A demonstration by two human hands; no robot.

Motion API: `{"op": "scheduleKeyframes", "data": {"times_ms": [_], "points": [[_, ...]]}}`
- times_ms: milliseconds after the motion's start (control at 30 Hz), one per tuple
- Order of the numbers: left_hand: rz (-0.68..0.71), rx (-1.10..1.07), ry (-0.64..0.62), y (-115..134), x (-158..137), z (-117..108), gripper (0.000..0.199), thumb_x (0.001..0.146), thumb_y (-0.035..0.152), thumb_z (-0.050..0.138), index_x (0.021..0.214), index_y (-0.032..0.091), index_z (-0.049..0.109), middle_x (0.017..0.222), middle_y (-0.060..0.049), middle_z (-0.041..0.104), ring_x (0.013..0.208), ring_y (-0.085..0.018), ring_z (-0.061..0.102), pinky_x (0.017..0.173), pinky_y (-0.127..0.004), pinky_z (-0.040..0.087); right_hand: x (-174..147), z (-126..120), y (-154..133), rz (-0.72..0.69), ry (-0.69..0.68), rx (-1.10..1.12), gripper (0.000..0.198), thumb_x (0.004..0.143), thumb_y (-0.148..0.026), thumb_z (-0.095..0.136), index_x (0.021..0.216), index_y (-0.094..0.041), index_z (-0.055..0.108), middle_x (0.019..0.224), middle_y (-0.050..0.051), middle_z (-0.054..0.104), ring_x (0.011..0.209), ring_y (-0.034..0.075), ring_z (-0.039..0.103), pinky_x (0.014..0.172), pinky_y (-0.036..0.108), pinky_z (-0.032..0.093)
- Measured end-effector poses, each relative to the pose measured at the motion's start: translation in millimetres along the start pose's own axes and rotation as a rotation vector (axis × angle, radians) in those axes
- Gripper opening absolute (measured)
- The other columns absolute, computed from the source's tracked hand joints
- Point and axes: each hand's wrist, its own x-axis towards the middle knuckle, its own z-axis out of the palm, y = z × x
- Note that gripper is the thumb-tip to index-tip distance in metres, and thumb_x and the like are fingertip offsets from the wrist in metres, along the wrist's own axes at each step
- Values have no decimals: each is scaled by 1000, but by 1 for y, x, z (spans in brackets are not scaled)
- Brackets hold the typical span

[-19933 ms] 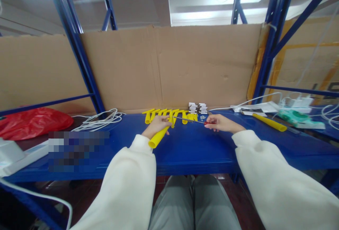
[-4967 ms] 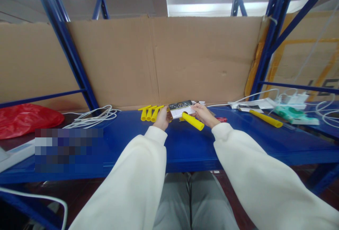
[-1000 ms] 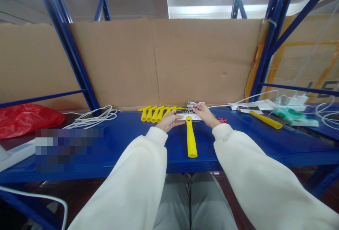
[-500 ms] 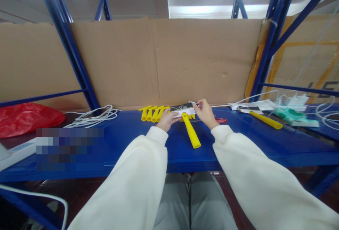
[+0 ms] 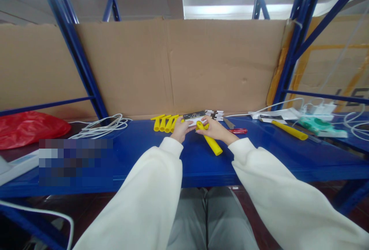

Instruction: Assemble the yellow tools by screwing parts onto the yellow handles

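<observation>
My left hand (image 5: 180, 129) is closed on the left end of a flat black-and-white card sleeve (image 5: 194, 116). Against the sleeve's near side lies a yellow tool handle (image 5: 213, 145), its wide hollow end pointing toward me and to the right. My right hand (image 5: 215, 129) is closed around the handle's narrow neck, its fingertips close to the sleeve; exactly what they pinch is partly hidden. Left of my hands stands a row of yellow T-headed handles (image 5: 162, 124). A stack of small black-and-white packets (image 5: 215, 114) sits just behind my right hand.
A red-handled tool (image 5: 238, 131) lies right of my right hand. Another yellow handle (image 5: 290, 130) with a dark-and-white head rests farther right, beside a green-and-white object (image 5: 319, 128). White cable coils (image 5: 108, 126) and a red bag (image 5: 33, 129) are leftward. Cardboard (image 5: 178, 65) stands behind the blue table (image 5: 138, 158).
My right hand has moved left and down from the sleeve's right end onto the yellow handle's neck. The handle has swung slightly right. The packet stack behind is now uncovered.
</observation>
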Motion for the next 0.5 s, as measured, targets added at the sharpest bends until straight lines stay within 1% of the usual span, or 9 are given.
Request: {"op": "scheduleKeyframes", "data": {"times_ms": [67, 133, 300, 400, 500], "points": [[11, 1, -12, 0, 0, 1, 31, 73, -9, 61, 88, 17, 51, 79, -1, 67, 68, -12, 69, 75, -32, 63, 0, 1, -4, -36, 36, -20, 31, 72, -23, 67, 99, -20, 53, 95, 5, 66, 88, 20, 63, 81, 33, 48], [12, 4, -25, 0, 1, 1, 30, 74, -7, 62, 88, 16, 51, 82, -3, 68, 71, -13, 70, 76, -35, 63, 0, 2, -7, -72, 63, -36, 25, 71, -19, 62, 94, -21, 52, 94, 4, 65, 88, 20, 61, 81, 34, 47], [16, -9, -12, 0, 1, 3, 28, 74, -4, 64, 89, 16, 51, 89, -4, 69, 80, -16, 71, 82, -38, 62, 4, -2, -10, -107, 29, -69, 18, 68, -17, 59, 83, -22, 51, 85, 1, 61, 81, 19, 58, 80, 33, 45], [23, -39, -6, 0, 0, 4, 31, 74, -2, 67, 92, 17, 51, 94, -6, 69, 85, -17, 72, 82, -37, 62, 6, -5, -12, -112, 36, -91, 19, 68, -16, 60, 85, -21, 53, 83, 0, 60, 80, 19, 57, 78, 32, 44], [34, -53, 20, 3, 0, 5, 32, 74, -2, 67, 95, 17, 51, 95, -7, 70, 86, -18, 72, 81, -36, 62, 8, -7, -15, -128, 22, -117, 24, 68, -14, 61, 91, -21, 56, 85, 1, 61, 82, 19, 57, 78, 31, 44]]}}
